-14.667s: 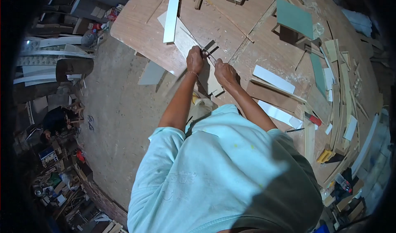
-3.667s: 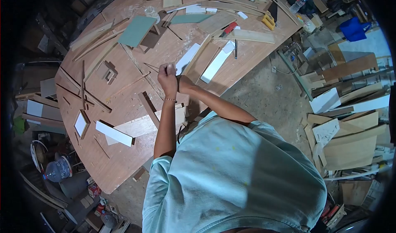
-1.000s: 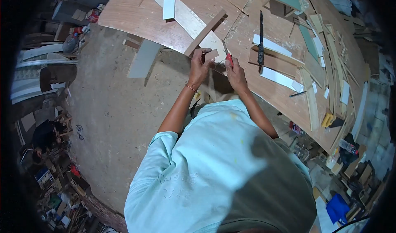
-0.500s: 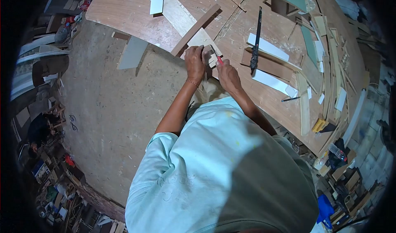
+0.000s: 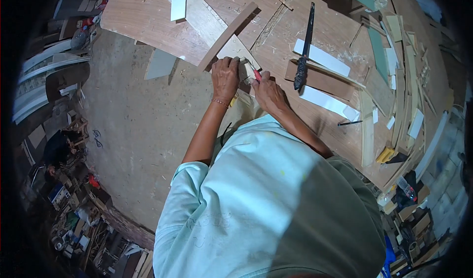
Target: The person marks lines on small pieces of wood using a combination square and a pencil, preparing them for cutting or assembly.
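Observation:
My right hand (image 5: 269, 92) is closed round a slim red-handled tool (image 5: 257, 75); its narrow dark tip points up and left over pale wood. Whether it is a knife or another blade is too small to tell. My left hand (image 5: 225, 78) has its fingers curled on a small wooden piece (image 5: 244, 71) at the table's edge, close to the tool's tip; the fingertips are partly hidden. Just beyond both hands lies a pale board (image 5: 236, 50), crossed at an angle by a brown wood strip (image 5: 227, 37).
To the right lie a long black blade with a wrapped handle (image 5: 301, 71), white strips (image 5: 322, 101) and a brown trough-like piece (image 5: 320, 77). Long offcuts (image 5: 401, 81) and a yellow-handled tool (image 5: 387, 155) line the right side. A grey panel (image 5: 160, 64) juts below the table (image 5: 143, 27).
The view has shifted slightly. The red-handled tool and both hands remain close together at the wood, with the tool's tip now nearer my left fingers.

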Motion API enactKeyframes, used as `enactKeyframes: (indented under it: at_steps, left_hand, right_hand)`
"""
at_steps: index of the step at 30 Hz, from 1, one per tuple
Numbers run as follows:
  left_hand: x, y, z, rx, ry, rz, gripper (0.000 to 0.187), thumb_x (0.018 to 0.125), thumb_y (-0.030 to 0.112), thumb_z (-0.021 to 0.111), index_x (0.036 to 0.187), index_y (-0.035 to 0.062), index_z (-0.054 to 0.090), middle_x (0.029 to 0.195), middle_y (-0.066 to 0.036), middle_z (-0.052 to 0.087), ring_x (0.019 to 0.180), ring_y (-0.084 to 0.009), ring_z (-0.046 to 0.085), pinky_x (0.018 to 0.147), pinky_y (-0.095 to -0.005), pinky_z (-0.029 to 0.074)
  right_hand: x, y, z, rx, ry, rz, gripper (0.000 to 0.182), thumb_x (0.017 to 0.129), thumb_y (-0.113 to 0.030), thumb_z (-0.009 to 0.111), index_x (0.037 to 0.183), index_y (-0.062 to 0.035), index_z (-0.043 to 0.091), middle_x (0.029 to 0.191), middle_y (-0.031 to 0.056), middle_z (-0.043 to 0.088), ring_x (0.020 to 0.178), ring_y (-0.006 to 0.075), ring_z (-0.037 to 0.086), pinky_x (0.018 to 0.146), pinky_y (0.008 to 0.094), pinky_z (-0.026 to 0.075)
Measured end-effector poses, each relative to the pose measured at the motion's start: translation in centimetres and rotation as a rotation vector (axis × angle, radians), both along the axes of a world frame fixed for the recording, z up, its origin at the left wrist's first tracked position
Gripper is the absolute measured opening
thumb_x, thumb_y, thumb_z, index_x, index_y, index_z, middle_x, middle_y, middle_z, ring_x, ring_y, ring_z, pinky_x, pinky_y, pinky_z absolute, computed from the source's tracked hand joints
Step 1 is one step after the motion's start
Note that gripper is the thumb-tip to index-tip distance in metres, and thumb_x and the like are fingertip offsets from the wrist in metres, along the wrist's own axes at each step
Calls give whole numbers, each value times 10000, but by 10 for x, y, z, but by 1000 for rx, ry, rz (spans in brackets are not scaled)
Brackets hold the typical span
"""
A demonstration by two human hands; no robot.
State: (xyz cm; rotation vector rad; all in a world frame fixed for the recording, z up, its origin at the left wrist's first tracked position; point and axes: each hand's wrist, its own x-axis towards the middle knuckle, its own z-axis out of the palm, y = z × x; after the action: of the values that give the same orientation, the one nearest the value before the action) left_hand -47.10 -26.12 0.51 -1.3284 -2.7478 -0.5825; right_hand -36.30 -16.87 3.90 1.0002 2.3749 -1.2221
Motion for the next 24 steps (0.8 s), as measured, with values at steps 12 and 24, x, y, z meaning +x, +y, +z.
enactKeyframes:
  at_steps: [12, 24]
  left_hand:
    - [12, -7, 3, -2, -121, -19, 211, 688, 76, 564, 897, 63, 583, 867, -69, 561, 784, -224, 540, 653, -309, 449]
    - [11, -5, 3, -38, -79, -30, 283, 690, 45, 528, 973, 35, 532, 892, -95, 538, 786, -242, 531, 671, -315, 441]
  right_hand:
    - [14, 6, -6, 78, -5, 73, 331, 832, -292, 404, 846, 35, 451, 698, 245, 553, 676, 390, 559, 605, 456, 442]
    - [12, 9, -4, 121, 9, 130, 317, 844, -284, 386, 871, 24, 457, 697, 231, 556, 676, 382, 560, 595, 449, 444]
